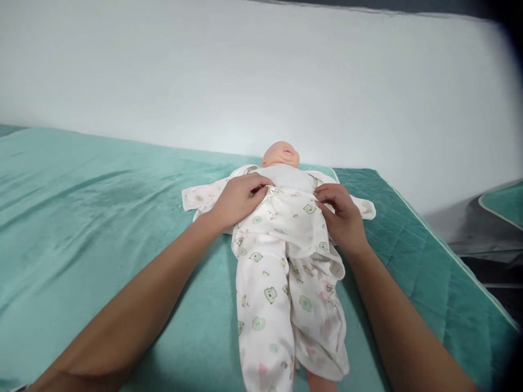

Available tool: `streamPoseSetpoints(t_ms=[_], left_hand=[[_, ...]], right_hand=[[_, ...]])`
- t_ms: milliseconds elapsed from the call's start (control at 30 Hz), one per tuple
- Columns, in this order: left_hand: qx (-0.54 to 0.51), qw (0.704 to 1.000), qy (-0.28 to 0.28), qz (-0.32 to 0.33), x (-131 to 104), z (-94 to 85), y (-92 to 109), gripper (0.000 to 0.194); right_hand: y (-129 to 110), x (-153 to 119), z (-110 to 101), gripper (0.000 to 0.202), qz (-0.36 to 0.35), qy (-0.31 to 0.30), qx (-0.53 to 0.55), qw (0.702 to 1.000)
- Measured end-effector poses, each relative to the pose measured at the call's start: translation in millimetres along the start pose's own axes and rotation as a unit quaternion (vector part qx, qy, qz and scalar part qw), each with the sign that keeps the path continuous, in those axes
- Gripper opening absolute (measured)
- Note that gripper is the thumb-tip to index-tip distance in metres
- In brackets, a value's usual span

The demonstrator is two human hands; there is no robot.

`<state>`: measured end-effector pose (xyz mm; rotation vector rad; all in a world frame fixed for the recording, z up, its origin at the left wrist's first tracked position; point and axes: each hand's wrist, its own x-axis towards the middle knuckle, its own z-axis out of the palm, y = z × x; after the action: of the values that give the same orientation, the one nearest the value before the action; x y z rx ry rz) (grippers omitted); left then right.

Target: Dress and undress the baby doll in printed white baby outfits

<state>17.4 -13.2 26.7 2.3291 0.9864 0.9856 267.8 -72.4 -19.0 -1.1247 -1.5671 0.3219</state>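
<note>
A baby doll (281,154) lies on its back on a teal blanket (102,218), head pointing away from me. It wears white printed trousers (278,283) with small green bear figures, and a matching white jacket (204,196) lies spread open under it. My left hand (237,200) pinches the trousers' waistband at the doll's left-hand side of the picture. My right hand (343,218) grips the waistband on the other side. The doll's grey torso (288,175) shows above the waistband.
The teal blanket covers a bed, with a quilted teal pad (412,245) under the doll's right side. A white wall (261,71) runs behind. Another teal pad (506,202) lies at the far right beyond a gap.
</note>
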Motion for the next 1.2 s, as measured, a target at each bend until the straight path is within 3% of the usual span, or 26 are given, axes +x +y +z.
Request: streamPoseSetpoints(t_ms=[167,300,433,567,733,967,1200], left_hand=[[-0.124,0.988,-0.028,-0.088,7,-4.9,-6,0.026],[-0.181,0.975,-0.068,-0.110,8,-8.3,-11,0.025],[-0.181,0.976,-0.051,-0.111,8,-5.9,-12,0.034],[-0.184,0.974,-0.057,-0.118,8,-5.1,-11,0.030],[-0.183,0.972,-0.063,-0.133,9,-9.2,-9,0.028],[-0.228,0.957,-0.078,-0.159,11,-13.7,-16,0.034],[-0.256,0.950,-0.121,-0.129,9,-21.3,-23,0.034]], right_hand=[[-4,10,8,0.012,0.056,0.011,-0.001,0.998],[1,41,10,0.014,0.108,-0.015,-0.082,0.991],[7,66,19,0.012,0.134,-0.035,-0.117,0.983],[11,61,25,0.015,0.120,-0.049,-0.032,0.991],[9,50,21,0.013,0.022,-0.074,0.005,0.997],[5,56,23,0.018,0.090,-0.145,0.050,0.984],[7,64,21,0.021,0.104,-0.139,-0.057,0.983]])
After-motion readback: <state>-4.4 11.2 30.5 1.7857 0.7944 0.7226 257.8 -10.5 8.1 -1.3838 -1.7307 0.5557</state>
